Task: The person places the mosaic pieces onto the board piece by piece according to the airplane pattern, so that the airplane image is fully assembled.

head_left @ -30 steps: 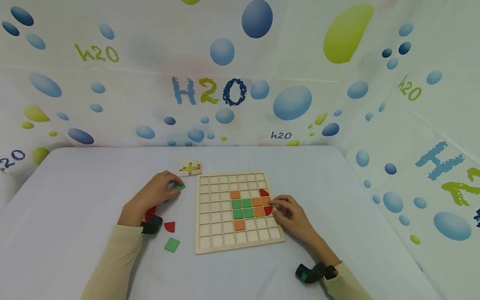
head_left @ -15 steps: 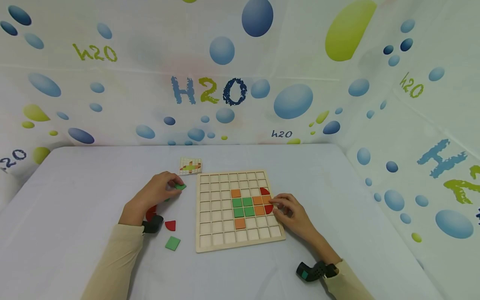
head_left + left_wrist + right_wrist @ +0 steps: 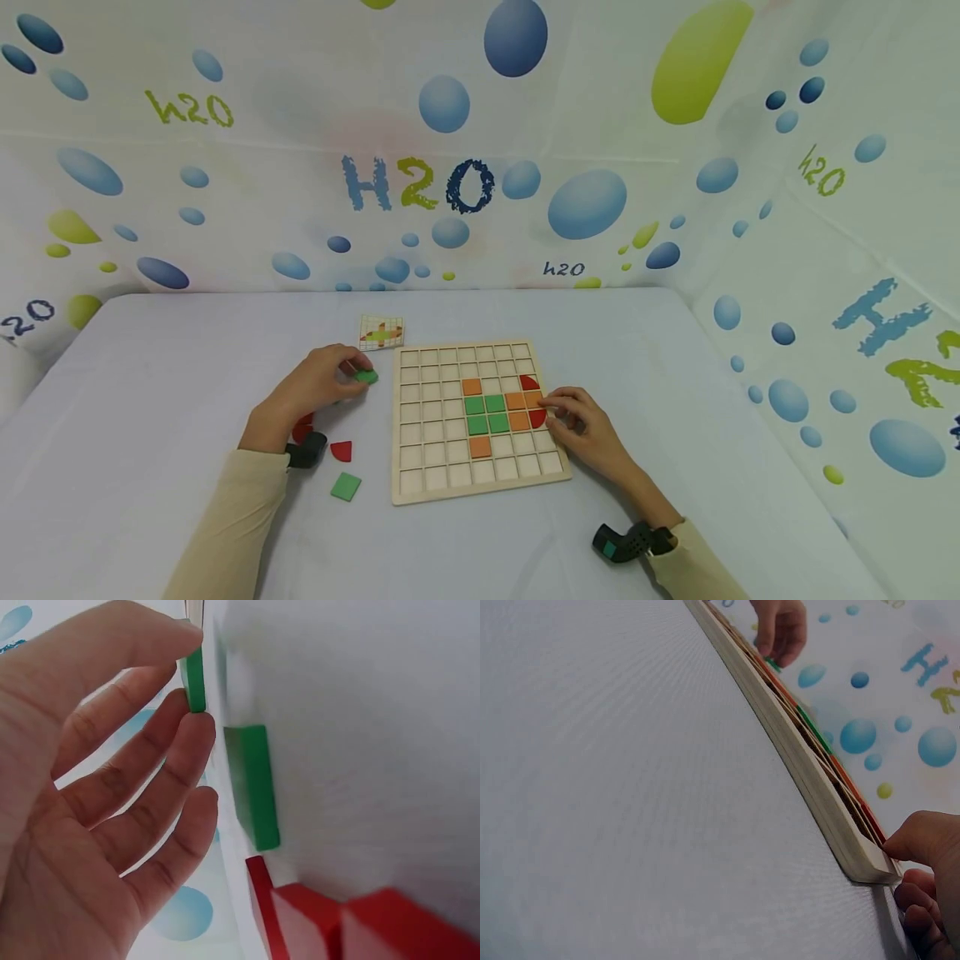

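Observation:
A green square tile (image 3: 366,377) is pinched between the thumb and fingertips of my left hand (image 3: 318,379), left of the wooden grid board (image 3: 393,467). In the left wrist view the held green tile stands on edge, with a second green tile (image 3: 259,787) and several red pieces (image 3: 315,909) on the table nearby. My right hand (image 3: 588,429) rests its relaxed fingertips on the board's right edge, beside an orange tile (image 3: 532,399) and a red quarter-round piece (image 3: 537,418). The board's grid carries several orange and green squares, such as this green tile (image 3: 475,406), and two red quarter-rounds.
A small pattern card (image 3: 381,332) lies behind the board's left corner. A loose green square (image 3: 346,487) and a red quarter-round piece (image 3: 341,451) lie near my left wrist. The white table (image 3: 675,375) ends at a printed backdrop.
My left hand has shifted slightly to the right with the green tile between its fingers. The right hand stays at the board's edge.

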A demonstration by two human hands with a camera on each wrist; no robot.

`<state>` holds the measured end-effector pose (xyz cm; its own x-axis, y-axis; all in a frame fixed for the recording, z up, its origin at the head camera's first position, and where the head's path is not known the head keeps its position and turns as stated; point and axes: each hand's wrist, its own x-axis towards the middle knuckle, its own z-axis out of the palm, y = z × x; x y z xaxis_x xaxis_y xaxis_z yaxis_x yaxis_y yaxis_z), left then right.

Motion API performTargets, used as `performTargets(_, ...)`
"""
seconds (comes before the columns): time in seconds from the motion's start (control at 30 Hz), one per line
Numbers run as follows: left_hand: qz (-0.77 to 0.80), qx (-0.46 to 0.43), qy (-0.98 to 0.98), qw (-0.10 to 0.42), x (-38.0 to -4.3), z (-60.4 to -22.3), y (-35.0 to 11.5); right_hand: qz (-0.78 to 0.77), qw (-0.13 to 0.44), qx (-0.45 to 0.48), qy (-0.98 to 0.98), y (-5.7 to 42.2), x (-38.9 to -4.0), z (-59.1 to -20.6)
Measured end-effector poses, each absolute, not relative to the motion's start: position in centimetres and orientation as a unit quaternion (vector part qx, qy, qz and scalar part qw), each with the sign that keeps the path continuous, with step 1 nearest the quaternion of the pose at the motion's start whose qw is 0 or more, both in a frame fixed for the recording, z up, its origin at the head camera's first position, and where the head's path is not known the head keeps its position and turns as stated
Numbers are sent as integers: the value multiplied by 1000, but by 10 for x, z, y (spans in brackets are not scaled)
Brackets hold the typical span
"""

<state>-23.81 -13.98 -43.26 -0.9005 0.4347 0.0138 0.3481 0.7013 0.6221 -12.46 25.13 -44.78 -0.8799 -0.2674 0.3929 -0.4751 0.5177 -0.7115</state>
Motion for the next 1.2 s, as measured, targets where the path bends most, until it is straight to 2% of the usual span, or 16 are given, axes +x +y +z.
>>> performTargets(0.57,333,308,891,19,-227,-426,-120,437,130,225,-861,251,-125,-448)
performTargets(1.2,309,349,883,64,-213,-423,-88,436,137,227,-860,250,-124,-449)
